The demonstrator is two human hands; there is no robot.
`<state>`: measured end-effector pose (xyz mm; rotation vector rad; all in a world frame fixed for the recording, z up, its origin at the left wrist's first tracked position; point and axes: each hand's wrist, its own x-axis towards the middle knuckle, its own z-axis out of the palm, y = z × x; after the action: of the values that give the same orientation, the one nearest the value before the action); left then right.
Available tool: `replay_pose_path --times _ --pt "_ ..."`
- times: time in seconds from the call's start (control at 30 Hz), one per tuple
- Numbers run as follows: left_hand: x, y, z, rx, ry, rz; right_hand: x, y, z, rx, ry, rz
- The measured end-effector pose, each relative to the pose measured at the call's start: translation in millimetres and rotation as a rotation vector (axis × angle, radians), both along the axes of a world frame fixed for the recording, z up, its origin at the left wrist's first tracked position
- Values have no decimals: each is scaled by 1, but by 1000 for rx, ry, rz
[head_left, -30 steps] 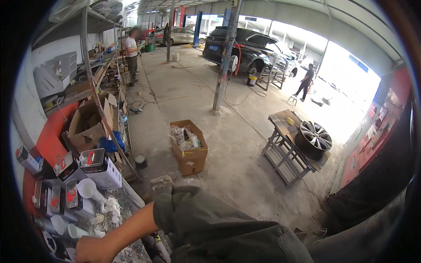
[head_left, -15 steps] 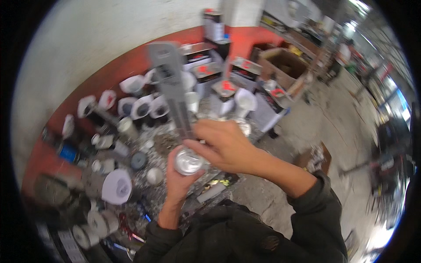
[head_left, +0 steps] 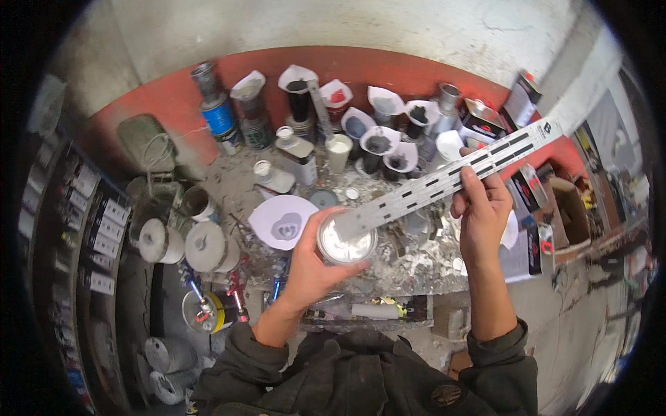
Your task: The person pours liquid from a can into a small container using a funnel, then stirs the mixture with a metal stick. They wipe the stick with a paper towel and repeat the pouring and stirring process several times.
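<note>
My left hand (head_left: 309, 272) is wrapped round a clear cup (head_left: 348, 251) with pale silvery-white liquid in it, held above the workbench. A long flat paint mixing stick (head_left: 444, 182), silver-grey with dark slots and markings, slants from the cup up to the right. Its lower end is over or in the cup's mouth; how deep it goes I cannot tell. Around the stick's upper half, the fingers of my right hand (head_left: 483, 208) are closed. Behind the cup, on the cluttered bench (head_left: 409, 267), stands a pale cup (head_left: 338, 154) with another stick (head_left: 320, 104) leaning in it.
Several containers topped with paper strainers (head_left: 378, 144) line the red wall band. A paper strainer (head_left: 283, 222) lies left of my cup, near white-capped bottles (head_left: 296, 147). Lidded pails (head_left: 208, 247) stand further left. Metal cans (head_left: 483, 121) and a cardboard box (head_left: 569, 211) are at right.
The view has swung to the right-hand side's opposite, toward the left. The stick has tilted from near upright to slanting right, and my right hand now grips it farther from the cup.
</note>
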<state>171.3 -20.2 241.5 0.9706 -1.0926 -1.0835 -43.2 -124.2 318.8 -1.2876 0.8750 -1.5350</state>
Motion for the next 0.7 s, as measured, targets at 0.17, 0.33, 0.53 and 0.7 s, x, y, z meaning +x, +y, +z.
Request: replay_pose_path --times 0.17,0.33,0.53,0.7 --pt "56 4 15 -8 -94 162 46 -28 -14 40 -120 88" --pt "106 0 6 0 -197 280 87 -49 -37 119 -260 128" --pt "136 -3 -10 73 -386 364 108 -62 -72 181 -217 107" --pt "146 -4 -25 79 -453 365 109 -65 -85 160 -154 108"
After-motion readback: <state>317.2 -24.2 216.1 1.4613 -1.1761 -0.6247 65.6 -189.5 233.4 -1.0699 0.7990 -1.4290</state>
